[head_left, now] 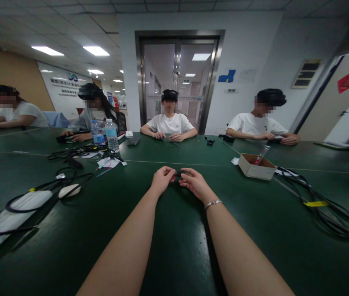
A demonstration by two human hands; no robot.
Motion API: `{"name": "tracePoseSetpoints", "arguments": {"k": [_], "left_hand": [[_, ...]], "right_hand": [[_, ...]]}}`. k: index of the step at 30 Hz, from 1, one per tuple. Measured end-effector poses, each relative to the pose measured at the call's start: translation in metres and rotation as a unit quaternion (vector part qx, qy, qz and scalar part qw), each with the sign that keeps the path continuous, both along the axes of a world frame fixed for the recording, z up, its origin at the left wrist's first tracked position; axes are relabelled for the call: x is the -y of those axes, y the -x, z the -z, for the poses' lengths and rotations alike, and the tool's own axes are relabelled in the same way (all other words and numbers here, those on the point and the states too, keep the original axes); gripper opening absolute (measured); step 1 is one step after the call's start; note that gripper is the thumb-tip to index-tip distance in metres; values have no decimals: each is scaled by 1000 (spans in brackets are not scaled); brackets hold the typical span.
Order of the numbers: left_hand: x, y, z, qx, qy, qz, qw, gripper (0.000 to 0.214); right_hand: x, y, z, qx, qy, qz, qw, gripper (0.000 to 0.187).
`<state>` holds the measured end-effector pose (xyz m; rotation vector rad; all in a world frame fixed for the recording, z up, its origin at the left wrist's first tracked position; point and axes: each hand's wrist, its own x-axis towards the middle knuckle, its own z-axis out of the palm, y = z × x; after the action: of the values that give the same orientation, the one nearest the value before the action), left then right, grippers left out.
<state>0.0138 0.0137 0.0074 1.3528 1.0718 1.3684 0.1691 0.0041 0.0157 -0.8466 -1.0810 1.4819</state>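
A small black part (179, 173), too small to identify, was pinched between the left hand (162, 180) and the right hand (194, 183), both with fingers curled onto it, over the dark green bench (174, 246). A shallow brown cardboard box (256, 166) stood to the right.

My left hand (162, 179) and right hand (194, 183) are pinching a small dark piece (179, 174) between them. My fingertips are covering most of it, and it is showing too small to tell what it is. Both my forearms are running off the bottom edge. Far left of my left hand, a white pad (14, 216) is being cut off at the side. Beyond my right hand, some black bits (210, 142) are looking too tiny to make out.
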Motion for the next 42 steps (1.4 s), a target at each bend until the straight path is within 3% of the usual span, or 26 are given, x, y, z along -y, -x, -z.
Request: {"name": "tracePoseSetpoints", "arguments": {"k": [29,42], "left_hand": [[-7,4,4,-28,33,-11,999,31],[-3,-1,-5,-19,74,-23,997,34]], "right_hand": [[2,1,0,8,-10,-23,1000,26],[0,2,1,23,-29,-22,999,30]]}}
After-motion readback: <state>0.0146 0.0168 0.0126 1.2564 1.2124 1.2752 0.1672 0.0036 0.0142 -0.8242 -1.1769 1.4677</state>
